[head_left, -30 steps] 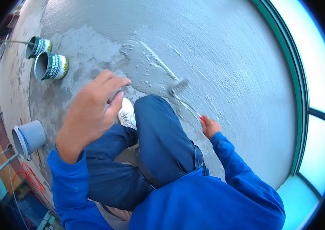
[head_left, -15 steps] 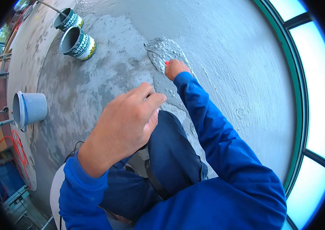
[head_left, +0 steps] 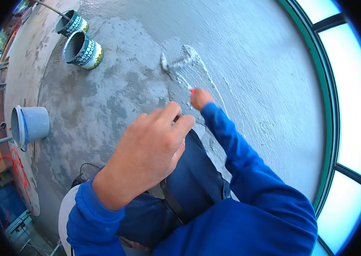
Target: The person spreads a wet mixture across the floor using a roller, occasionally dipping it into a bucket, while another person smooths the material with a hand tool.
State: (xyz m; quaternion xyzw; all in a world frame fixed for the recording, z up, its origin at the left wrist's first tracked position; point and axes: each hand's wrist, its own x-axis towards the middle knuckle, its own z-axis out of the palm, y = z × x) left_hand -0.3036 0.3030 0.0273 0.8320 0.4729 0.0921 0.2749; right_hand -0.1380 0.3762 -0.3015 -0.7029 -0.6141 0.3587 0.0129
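My right hand (head_left: 202,99) is closed on the red handle of a paint roller (head_left: 180,64), whose head lies on the grey floor (head_left: 116,77). Thick wet grey coating (head_left: 197,57) clings round the roller and edges the strip beside it. Nearer the camera, my left hand (head_left: 150,145) is raised above my bent knee with curled fingers, thumb and forefinger close together. Whatever may be between those fingers is hidden or too small to name.
Two green and white buckets (head_left: 89,53) (head_left: 70,22) stand at the upper left, the farther with a stick in it. A grey pail (head_left: 37,123) is at the left. Orange hose (head_left: 18,168) lies below it. A green-framed window (head_left: 325,98) runs along the right.
My right hand has moved back toward me, and the roller head now shows in the coating. My left hand has shifted slightly to the right and down, still curled.
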